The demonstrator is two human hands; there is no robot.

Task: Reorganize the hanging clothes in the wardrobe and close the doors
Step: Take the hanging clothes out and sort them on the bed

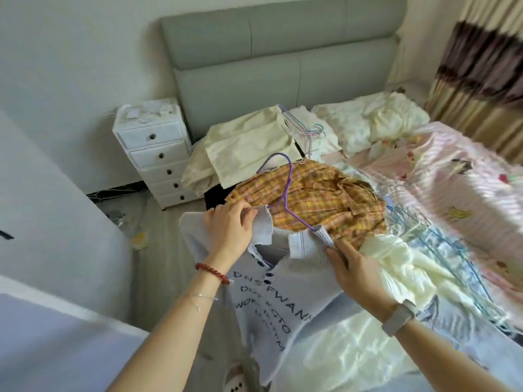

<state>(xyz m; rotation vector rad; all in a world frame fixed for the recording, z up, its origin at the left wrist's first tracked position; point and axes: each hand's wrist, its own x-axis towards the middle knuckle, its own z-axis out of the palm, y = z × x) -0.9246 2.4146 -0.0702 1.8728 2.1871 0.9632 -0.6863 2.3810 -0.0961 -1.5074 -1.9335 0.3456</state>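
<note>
The pale lettered sweater (271, 281) is held over the bed (467, 193) edge. Its ribbed collar is pinched by the left hand (229, 230) and right hand (351, 270), each grip closed on fabric. The purple hanger (285, 190) is lodged in the neckline, over a plaid shirt (325, 199).

- Pale lilac knit sweater (283, 292) with dark lettering, lying at the bed's (467, 193) near edge, collar spread open.
- Purple wire hanger (285, 193), one arm inside the sweater's collar, hook over the yellow plaid shirt (317, 199) farther up the bed.

Head view, looking down, near bed (467, 176)
</note>
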